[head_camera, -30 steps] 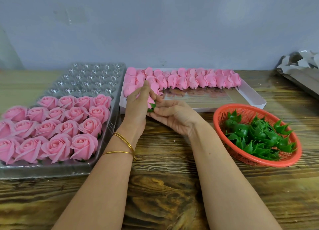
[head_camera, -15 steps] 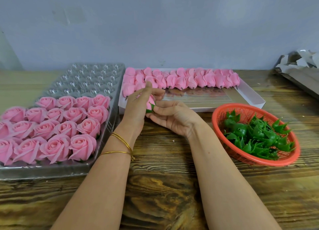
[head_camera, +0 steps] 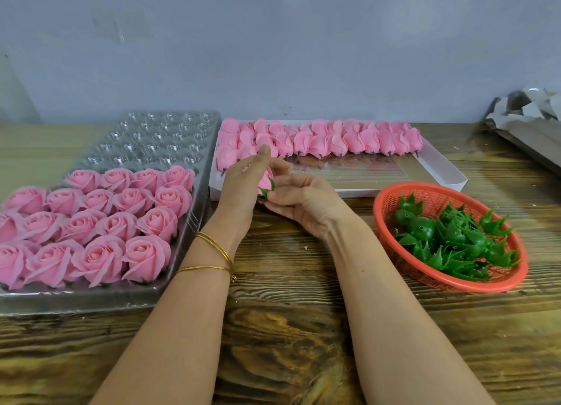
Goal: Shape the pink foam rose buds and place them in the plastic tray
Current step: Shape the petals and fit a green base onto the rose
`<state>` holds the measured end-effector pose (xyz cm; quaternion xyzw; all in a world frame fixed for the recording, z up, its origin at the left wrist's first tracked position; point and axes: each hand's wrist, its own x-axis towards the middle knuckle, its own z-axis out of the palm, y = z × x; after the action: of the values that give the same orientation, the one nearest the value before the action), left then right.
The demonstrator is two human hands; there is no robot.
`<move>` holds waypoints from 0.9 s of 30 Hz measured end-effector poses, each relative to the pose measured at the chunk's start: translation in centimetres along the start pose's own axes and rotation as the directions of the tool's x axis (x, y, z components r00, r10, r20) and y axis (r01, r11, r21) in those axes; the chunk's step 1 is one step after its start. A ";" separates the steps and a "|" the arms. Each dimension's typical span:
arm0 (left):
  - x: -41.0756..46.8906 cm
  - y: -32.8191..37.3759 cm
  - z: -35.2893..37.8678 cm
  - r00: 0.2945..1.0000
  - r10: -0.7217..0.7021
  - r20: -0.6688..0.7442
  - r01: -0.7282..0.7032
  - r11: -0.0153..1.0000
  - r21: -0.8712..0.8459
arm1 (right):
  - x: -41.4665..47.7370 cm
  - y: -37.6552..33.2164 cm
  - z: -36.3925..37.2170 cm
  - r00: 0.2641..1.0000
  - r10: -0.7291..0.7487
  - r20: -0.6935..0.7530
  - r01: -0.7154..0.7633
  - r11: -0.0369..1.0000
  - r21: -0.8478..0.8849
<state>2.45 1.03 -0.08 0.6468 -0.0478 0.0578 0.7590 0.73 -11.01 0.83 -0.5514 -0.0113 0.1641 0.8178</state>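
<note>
I see my left hand curled round a pink rose bud, while my right hand pinches its green base. The bud is held over the near left corner of the white box, just right of the plastic tray, whose near half holds finished roses.

This looks like a small craft workshop: a rough wooden worktable carries a clear plastic cell tray of finished pink foam roses, a white cardboard box of unshaped pink foam buds, and a red plastic mesh basket of green plastic calyxes.
</note>
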 end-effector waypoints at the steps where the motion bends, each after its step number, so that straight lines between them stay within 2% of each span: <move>1: 0.0 0.0 0.0 1.000 0.001 -0.006 -0.001 1.000 0.010 | 0.0 0.0 0.1 1.000 -0.010 -0.003 0.010 1.000 -0.006; 5: 0.2 0.1 0.1 0.999 -0.022 -0.038 0.019 0.998 -0.057 | 0.1 0.1 0.0 1.000 -0.008 0.006 0.008 1.000 0.020; 10: 0.5 -0.2 0.0 0.999 -0.033 -0.021 0.029 0.982 -0.186 | 0.2 -0.1 -0.5 0.991 0.081 0.104 -0.089 0.994 0.068; 20: 0.6 -0.4 -0.4 1.000 0.006 0.001 -0.006 1.000 0.022 | 0.2 0.0 -0.5 0.984 0.086 0.153 -0.105 0.987 0.124; 27: 0.3 -0.2 -0.3 0.999 -0.020 0.036 0.019 1.000 0.025 | 0.1 0.0 -0.5 0.990 0.058 0.131 -0.076 0.987 0.139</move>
<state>2.78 1.33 -0.27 0.6573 -0.0542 0.0392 0.7506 0.95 -11.45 0.64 -0.4798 -0.0328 0.2268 0.8469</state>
